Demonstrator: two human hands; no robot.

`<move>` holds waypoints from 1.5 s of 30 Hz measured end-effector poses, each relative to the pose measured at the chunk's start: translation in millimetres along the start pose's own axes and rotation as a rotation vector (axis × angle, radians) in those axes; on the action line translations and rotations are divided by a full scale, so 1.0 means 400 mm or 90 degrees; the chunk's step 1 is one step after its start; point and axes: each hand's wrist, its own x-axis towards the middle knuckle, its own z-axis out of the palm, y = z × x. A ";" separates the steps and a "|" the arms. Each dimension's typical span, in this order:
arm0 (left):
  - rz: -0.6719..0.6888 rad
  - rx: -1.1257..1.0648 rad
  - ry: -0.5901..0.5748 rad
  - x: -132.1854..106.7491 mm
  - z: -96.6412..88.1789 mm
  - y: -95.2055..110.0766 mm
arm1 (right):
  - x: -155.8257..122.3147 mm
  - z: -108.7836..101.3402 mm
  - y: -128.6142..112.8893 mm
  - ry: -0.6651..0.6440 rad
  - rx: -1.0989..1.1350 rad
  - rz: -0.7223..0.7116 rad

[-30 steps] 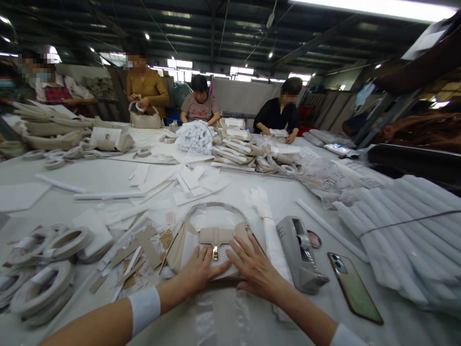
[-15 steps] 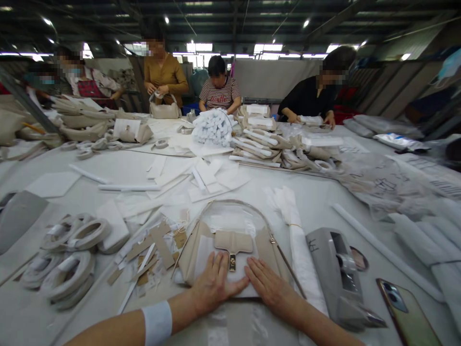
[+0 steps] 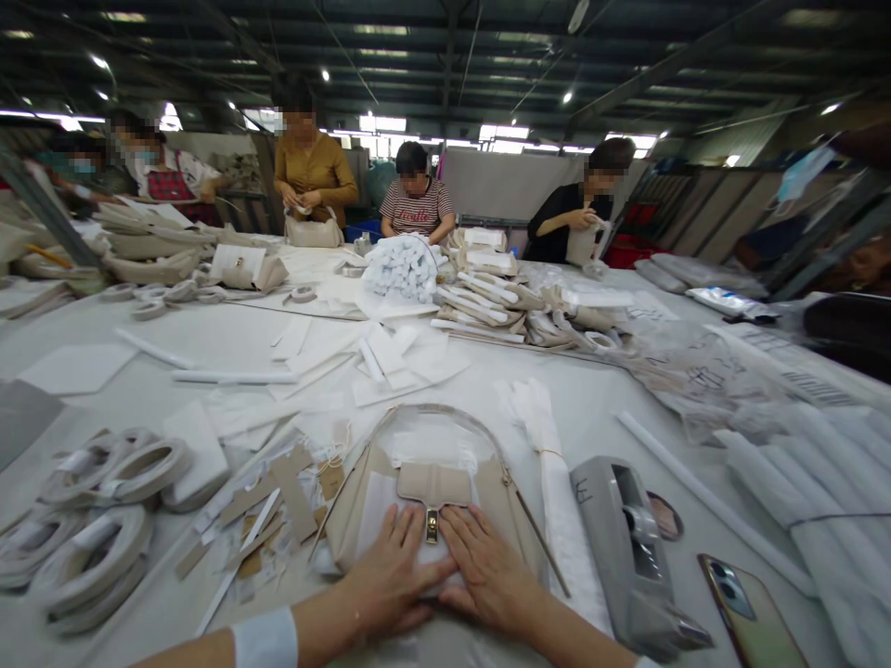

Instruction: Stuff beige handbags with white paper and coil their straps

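A beige handbag (image 3: 358, 501) lies flat on the table in front of me, its strap arched away at the top. White wrapping covers part of its front, and a flap with a gold clasp (image 3: 432, 526) hangs over the middle. My left hand (image 3: 396, 566) rests on the bag's lower front, left of the clasp, fingers spread. On the other side my right hand (image 3: 484, 557) lies flat with fingers stretched, close to the clasp. Both palms touch the bag, and neither hand grasps anything.
Rolled beige straps (image 3: 97, 566) and brown card tags (image 3: 292, 492) lie to the left. On the right are a grey tape dispenser (image 3: 619, 557), a phone (image 3: 752, 612) and white foam rolls (image 3: 807, 501). Stacked bags (image 3: 480, 306) and several co-workers (image 3: 418, 195) are across the table.
My right hand has moved up and inward, nearer the clasp. My left hand stays on the bag. The view has shifted slightly. The co-worker at right now holds a beige piece upright.
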 end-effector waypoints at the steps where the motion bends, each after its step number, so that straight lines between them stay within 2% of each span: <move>1: 0.009 -0.041 -0.009 0.001 -0.023 -0.003 | -0.004 0.004 0.002 -0.006 0.006 0.005; 4: 0.005 -0.123 0.026 0.015 -0.089 -0.004 | -0.006 0.005 0.004 -0.011 0.018 0.023; 6: -0.002 -0.113 0.060 0.034 -0.109 0.000 | -0.004 0.002 0.003 -0.003 0.007 0.015; 8: 0.022 -0.089 0.058 0.050 -0.097 0.004 | -0.003 -0.005 0.000 0.007 -0.012 -0.005; 10: 0.037 -0.087 0.028 0.058 -0.062 0.005 | -0.006 -0.014 -0.004 0.006 -0.013 -0.016; 13: 0.006 -0.102 0.002 0.055 -0.004 0.004 | -0.005 -0.032 0.006 0.000 0.083 0.007; 15: -0.012 -0.108 0.007 0.050 0.020 0.005 | 0.008 -0.043 0.041 0.030 0.199 0.078; 16: -0.014 -0.111 0.011 0.048 0.027 0.005 | 0.022 -0.047 0.069 0.054 0.237 0.155; 19: -0.016 -0.113 0.021 0.048 0.029 0.007 | 0.086 -0.052 0.184 0.095 0.203 0.445; 20: -0.017 -0.111 0.022 0.049 0.026 0.007 | 0.113 -0.050 0.226 0.086 0.172 0.497; 23: -0.013 -0.093 0.021 0.055 0.020 0.004 | 0.191 -0.028 0.324 0.036 0.133 0.528; 25: 0.003 -0.072 0.026 0.058 0.020 0.000 | 0.233 -0.003 0.355 0.003 0.114 0.546; 29: 0.037 -0.029 0.063 0.060 0.036 -0.014 | 0.283 0.050 0.365 -0.019 0.097 0.593; 33: 0.053 -0.027 0.080 0.060 0.047 -0.021 | 0.296 0.071 0.377 0.010 0.146 0.618; 39: 0.023 -0.071 0.010 0.065 0.002 -0.009 | 0.260 0.033 0.409 0.081 0.350 0.637; 45: -0.007 -0.140 -0.034 0.060 -0.029 0.000 | 0.212 -0.026 0.383 0.140 0.583 0.660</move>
